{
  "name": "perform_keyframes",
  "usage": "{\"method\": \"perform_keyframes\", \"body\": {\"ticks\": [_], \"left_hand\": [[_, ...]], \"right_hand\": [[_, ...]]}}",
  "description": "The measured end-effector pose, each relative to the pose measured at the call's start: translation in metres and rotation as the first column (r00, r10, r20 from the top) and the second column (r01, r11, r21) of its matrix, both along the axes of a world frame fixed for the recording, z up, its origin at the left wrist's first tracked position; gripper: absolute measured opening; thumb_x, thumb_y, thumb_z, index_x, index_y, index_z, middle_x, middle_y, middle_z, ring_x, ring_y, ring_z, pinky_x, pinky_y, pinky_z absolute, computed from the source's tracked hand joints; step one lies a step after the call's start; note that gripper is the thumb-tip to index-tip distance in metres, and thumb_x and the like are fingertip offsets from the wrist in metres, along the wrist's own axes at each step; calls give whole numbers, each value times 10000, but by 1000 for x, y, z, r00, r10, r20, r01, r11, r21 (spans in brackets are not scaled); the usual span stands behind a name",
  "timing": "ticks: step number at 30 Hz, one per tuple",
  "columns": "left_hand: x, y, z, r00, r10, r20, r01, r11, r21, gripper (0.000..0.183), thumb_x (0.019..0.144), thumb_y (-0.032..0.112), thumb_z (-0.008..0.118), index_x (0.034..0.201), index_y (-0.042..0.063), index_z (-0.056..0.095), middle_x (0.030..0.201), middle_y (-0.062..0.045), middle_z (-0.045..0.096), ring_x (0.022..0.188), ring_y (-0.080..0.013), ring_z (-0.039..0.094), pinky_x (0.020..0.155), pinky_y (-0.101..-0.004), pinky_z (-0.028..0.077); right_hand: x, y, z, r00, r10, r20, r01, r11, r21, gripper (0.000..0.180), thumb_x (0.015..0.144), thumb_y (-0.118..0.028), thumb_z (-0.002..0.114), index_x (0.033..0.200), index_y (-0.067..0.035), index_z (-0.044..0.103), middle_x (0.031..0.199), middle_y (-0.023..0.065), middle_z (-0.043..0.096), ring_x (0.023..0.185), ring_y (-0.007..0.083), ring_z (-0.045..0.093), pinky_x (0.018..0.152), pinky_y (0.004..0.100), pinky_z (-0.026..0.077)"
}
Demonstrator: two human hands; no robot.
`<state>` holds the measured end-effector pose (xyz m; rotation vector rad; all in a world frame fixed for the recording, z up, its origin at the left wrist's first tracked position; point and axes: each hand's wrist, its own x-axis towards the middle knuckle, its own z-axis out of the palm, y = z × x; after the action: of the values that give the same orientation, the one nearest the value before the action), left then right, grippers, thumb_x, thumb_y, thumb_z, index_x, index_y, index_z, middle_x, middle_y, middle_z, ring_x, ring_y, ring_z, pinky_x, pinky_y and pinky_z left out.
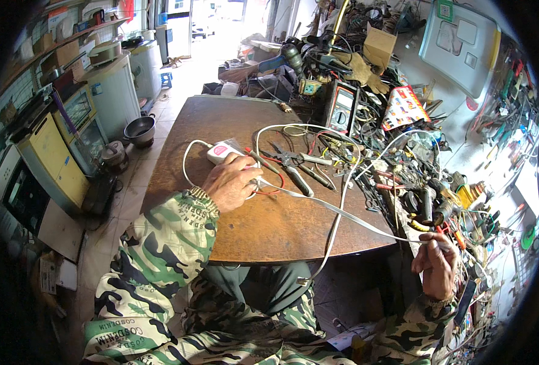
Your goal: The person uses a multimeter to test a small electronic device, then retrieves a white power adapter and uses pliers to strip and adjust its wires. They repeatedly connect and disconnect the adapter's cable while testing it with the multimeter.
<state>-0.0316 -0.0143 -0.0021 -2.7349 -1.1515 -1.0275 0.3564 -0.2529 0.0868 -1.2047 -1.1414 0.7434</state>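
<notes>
My left hand [233, 182] lies over the near end of a small white plastic case [220, 151] with a pink label, on the wooden table. Its fingers are curled at the spot where several strands of white cable [342, 213] come out, and they partly hide it. From there the strands run taut to the right, beyond the table edge, where my right hand [436, 264] pinches them between thumb and fingers. One loop of cable arches across the table, and a plug end [302, 281] hangs below the front edge. Beside my left hand lies a red test probe [265, 160].
Wire-stripping pliers [292, 166] and another probe [317, 177] lie on the table [251, 237]. A multimeter [341, 109] stands at the back right. Tangled wires and hand tools [426, 200] crowd the right side. A pot [140, 131] and old appliances [52, 157] stand on the left floor.
</notes>
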Motion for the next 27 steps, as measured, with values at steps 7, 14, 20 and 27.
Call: {"method": "perform_keyframes", "body": {"ticks": [7,14,20,27], "left_hand": [[17,7,16,975,-222,33,224,969,-104,235,860,91,650,1072,-9,674,1094,-157,645,1116,-331,563,975,-432,458],[24,15,8,948,-307,-84,269,914,-302,189,930,159,603,1035,27,688,990,-140,654,1025,-315,578,927,-424,445],[14,10,15,948,-308,-79,266,904,-335,143,876,107,667,988,25,703,944,-106,667,950,-290,605,873,-405,470],[11,15,10,959,-280,38,278,910,-308,213,785,17,665,995,-3,697,1014,-141,678,1019,-294,633,925,-415,486]], "right_hand": [[1,-12,-43,965,144,-218,-104,978,183,166,951,-105,615,1023,44,604,793,159,642,632,234,641,587,327,539],[-7,-1,-55,935,45,-353,69,950,303,186,938,-103,617,1046,47,593,801,160,651,632,226,619,602,344,529],[8,-4,-61,993,-118,24,120,987,-111,134,907,-77,659,965,40,685,800,74,648,738,117,597,678,229,453],[-22,27,4,666,303,682,-129,947,-294,207,806,-104,748,954,31,697,913,144,684,850,257,665,785,355,520]]}}
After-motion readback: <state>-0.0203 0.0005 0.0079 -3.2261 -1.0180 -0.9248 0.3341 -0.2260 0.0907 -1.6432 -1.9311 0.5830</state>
